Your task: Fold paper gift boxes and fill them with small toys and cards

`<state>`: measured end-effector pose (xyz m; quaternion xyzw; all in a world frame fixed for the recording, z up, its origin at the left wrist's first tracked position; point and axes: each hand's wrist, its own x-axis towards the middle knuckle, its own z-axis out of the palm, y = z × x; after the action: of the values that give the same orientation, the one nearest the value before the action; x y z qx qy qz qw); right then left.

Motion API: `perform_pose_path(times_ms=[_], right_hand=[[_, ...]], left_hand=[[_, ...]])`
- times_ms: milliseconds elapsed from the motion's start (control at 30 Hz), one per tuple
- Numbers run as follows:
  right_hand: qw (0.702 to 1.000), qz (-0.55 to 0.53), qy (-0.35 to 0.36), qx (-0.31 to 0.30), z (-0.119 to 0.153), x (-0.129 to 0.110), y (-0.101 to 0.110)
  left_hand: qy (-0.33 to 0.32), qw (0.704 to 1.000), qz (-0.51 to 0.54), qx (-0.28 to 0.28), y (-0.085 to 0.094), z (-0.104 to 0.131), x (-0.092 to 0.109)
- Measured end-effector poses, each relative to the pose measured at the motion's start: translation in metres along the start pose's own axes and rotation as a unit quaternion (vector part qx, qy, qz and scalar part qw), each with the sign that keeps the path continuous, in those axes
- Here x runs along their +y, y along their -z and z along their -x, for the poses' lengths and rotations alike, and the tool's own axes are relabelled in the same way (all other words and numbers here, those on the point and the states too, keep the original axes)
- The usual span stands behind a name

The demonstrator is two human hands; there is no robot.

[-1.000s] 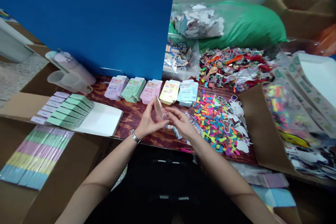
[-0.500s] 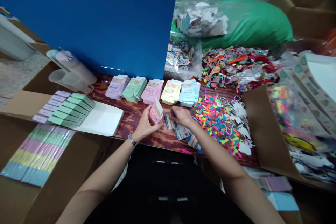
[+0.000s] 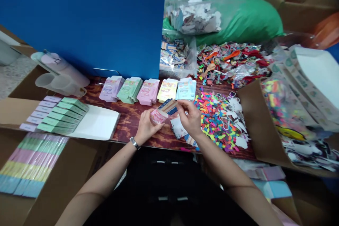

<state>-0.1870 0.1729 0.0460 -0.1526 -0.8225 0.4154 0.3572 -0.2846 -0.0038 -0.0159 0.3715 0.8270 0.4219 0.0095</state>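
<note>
My left hand point(image 3: 147, 127) is wrapped round a small pink carton point(image 3: 158, 116), tilted, with its top toward my right hand. Between the fingers of my right hand point(image 3: 190, 117) is a flat blue-and-tan packet point(image 3: 168, 106), held at the mouth of the carton. Whether its end is inside the carton I cannot tell. Below my right hand lie more flat packets point(image 3: 179, 129) on the table. Behind the hands stand stacks of flat cartons in a row: purple point(image 3: 109, 89), green point(image 3: 129, 90), pink point(image 3: 148, 91), yellow point(image 3: 167, 90) and blue point(image 3: 185, 89).
Small coloured balloons point(image 3: 215, 120) and white cut-outs point(image 3: 239, 120) lie to the right, beside a brown cardboard box point(image 3: 255, 123). Filled green and purple cartons point(image 3: 62, 114) stand left by a white box point(image 3: 102, 122). A blue panel point(image 3: 84, 21) rises behind.
My right hand has lifted a packet from the table pile to the pink carton's mouth. The carton has tipped toward it. The view has shifted a little to the right.
</note>
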Motion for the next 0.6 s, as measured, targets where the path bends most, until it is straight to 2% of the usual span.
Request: perform_pose_path(times_ms=[167, 433, 600], right_hand=[[0.999, -0.020, -0.030, 0.014, 0.007, 0.002, 0.003], [0.998, -0.020, -0.048, 0.036, 0.025, 0.001, 0.010], [0.992, -0.041, -0.095, 0.067, 0.033, 0.009, 0.015]], left_hand=[[-0.025, 0.999, -0.003, -0.023, -0.003, 0.001, 0.000], [-0.085, 0.995, -0.036, -0.030, -0.006, -0.001, -0.003], [-0.102, 0.993, -0.032, -0.047, -0.007, -0.002, 0.003]])
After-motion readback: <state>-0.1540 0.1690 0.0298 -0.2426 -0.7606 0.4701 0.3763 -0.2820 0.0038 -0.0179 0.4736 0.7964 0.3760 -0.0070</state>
